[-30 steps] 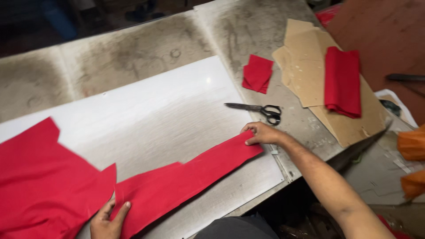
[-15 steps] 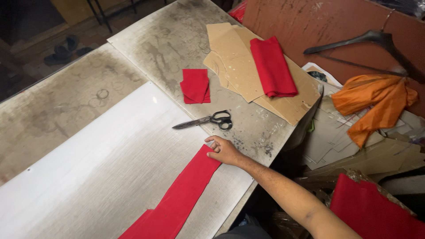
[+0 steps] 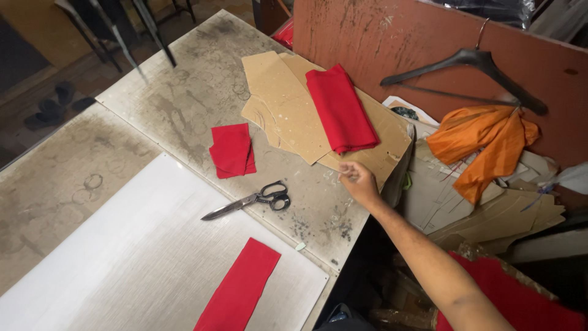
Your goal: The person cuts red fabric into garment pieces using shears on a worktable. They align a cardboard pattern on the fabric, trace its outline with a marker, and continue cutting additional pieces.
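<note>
My right hand hovers over the table's right edge, fingers loosely curled and holding nothing, just below the stacked brown cardboard patterns. A folded red cloth lies on top of those patterns. Black-handled scissors lie shut on the table to the left of the hand. A long red fabric strip rests on the white sheet near the front. A small pile of red fabric squares sits beyond the scissors. My left hand is out of view.
An orange cloth hangs from a black hanger against a rust-brown board at the right. More cardboard pieces and red fabric pile up beyond the worn grey table's right edge.
My right hand left the end of the red strip and moved right and away toward the cardboard patterns. The view swung right, so my left hand dropped out of frame.
</note>
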